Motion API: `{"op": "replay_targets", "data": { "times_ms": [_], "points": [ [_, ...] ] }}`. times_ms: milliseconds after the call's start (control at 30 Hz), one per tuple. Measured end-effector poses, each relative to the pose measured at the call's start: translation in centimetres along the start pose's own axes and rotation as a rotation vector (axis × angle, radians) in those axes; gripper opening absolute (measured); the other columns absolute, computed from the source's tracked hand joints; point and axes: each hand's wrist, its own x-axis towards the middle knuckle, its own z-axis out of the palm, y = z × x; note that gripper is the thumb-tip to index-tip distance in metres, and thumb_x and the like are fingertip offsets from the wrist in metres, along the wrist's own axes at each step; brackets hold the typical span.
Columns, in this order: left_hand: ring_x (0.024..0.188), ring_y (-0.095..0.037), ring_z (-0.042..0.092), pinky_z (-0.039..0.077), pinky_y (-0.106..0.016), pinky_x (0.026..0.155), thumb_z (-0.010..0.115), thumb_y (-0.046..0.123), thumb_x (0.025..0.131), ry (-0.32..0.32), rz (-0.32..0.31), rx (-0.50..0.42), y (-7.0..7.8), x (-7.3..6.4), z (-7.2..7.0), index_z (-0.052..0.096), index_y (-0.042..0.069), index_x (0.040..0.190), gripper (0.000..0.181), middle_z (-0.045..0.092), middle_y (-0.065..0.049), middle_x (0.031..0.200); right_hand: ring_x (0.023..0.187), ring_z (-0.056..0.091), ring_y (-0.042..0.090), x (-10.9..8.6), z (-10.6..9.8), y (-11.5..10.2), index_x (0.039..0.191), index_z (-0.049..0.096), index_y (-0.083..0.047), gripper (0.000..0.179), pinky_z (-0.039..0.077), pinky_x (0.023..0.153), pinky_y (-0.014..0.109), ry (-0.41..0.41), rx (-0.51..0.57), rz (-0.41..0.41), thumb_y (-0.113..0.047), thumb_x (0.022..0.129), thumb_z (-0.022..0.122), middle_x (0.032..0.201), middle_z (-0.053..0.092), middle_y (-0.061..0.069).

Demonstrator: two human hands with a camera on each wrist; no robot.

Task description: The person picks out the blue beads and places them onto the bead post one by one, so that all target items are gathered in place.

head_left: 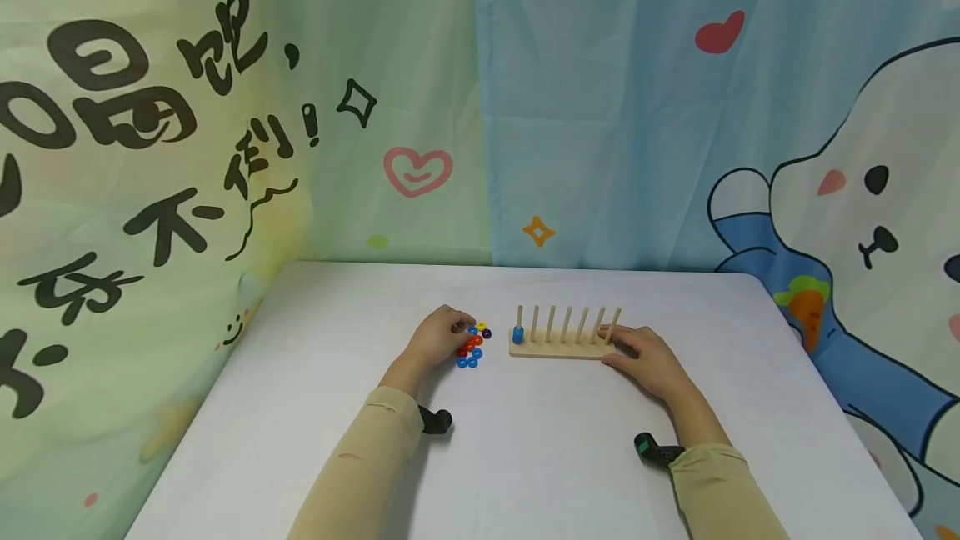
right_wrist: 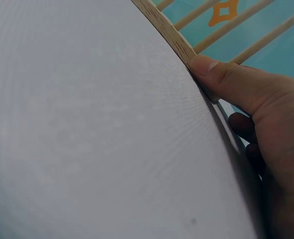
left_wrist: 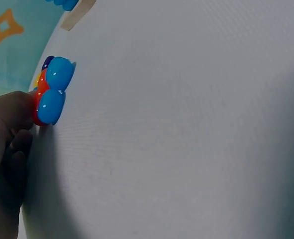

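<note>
My left hand [head_left: 437, 333] is at a small cluster of shiny beads, thumb and index fingertips right at a blue bead [head_left: 472, 330] on its far left. I cannot tell whether the fingers pinch it. Red beads [head_left: 476, 341], a yellow bead [head_left: 481, 326], a dark purple bead [head_left: 487, 334] and more blue beads [left_wrist: 51, 106] lie close together. My right hand [head_left: 645, 361] grips the right end of a wooden peg rack [head_left: 558, 350], its thumb on the base's near edge [right_wrist: 179, 45]. Blue beads [head_left: 518, 335] are stacked on the leftmost peg; the other pegs are bare.
A white tabletop [head_left: 525, 457] lies under everything. Printed curtains [head_left: 570, 107] hang behind the table and along its left side. A black wrist camera [head_left: 437, 420] is worn at the left cuff and another [head_left: 657, 450] at the right cuff.
</note>
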Motion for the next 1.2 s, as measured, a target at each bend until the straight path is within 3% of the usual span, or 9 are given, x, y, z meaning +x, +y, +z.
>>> {"op": "replay_targets", "data": {
  "times_ms": [500, 667, 900, 1033, 1200],
  "points": [
    [0.093, -0.017, 0.057, 0.051, -0.038, 0.090, 0.067, 0.028, 0.094, 0.028, -0.021, -0.065, -0.3, 0.0, 0.1, 0.070, 0.017, 0.113, 0.022, 0.063, -0.001, 0.105, 0.118, 0.053, 0.034, -0.2, -0.1, 0.0, 0.130, 0.064, -0.015, 0.050, 0.038, 0.103, 0.058, 0.021, 0.003, -0.039, -0.040, 0.088, 0.073, 0.135, 0.062, 0.012],
    [0.094, -0.017, 0.059, 0.051, -0.038, 0.088, 0.067, 0.029, 0.094, 0.044, -0.044, -0.135, -0.4, 0.0, -0.2, 0.069, 0.017, 0.114, 0.024, 0.066, 0.000, 0.105, 0.120, 0.052, 0.035, -0.2, 0.0, 0.0, 0.131, 0.063, -0.015, 0.050, 0.037, 0.104, 0.059, 0.013, -0.005, -0.031, -0.040, 0.089, 0.072, 0.137, 0.061, 0.013],
    [0.093, -0.016, 0.060, 0.051, -0.037, 0.087, 0.067, 0.028, 0.094, 0.092, -0.037, -0.138, -0.7, -0.1, -1.0, 0.069, 0.017, 0.115, 0.023, 0.068, 0.000, 0.102, 0.121, 0.051, 0.035, -0.1, 0.0, 0.0, 0.131, 0.064, -0.015, 0.051, 0.037, 0.104, 0.059, 0.007, -0.009, -0.027, -0.042, 0.089, 0.071, 0.138, 0.060, 0.012],
    [0.096, -0.018, 0.059, 0.051, -0.037, 0.087, 0.066, 0.030, 0.095, 0.107, -0.018, -0.173, -0.2, -0.2, -1.6, 0.069, 0.018, 0.117, 0.025, 0.068, 0.000, 0.106, 0.119, 0.052, 0.034, -0.1, 0.0, 0.0, 0.132, 0.063, -0.015, 0.050, 0.038, 0.103, 0.058, 0.014, -0.010, -0.041, -0.040, 0.089, 0.072, 0.137, 0.061, 0.012],
    [0.097, -0.018, 0.058, 0.052, -0.034, 0.085, 0.065, 0.033, 0.096, 0.121, 0.067, -0.186, 1.6, -0.1, -2.5, 0.069, 0.019, 0.119, 0.028, 0.068, 0.001, 0.108, 0.117, 0.053, 0.032, 0.0, 0.1, 0.1, 0.131, 0.064, -0.015, 0.049, 0.038, 0.102, 0.057, 0.025, -0.013, -0.054, -0.038, 0.089, 0.073, 0.136, 0.062, 0.011]
  ]
}}
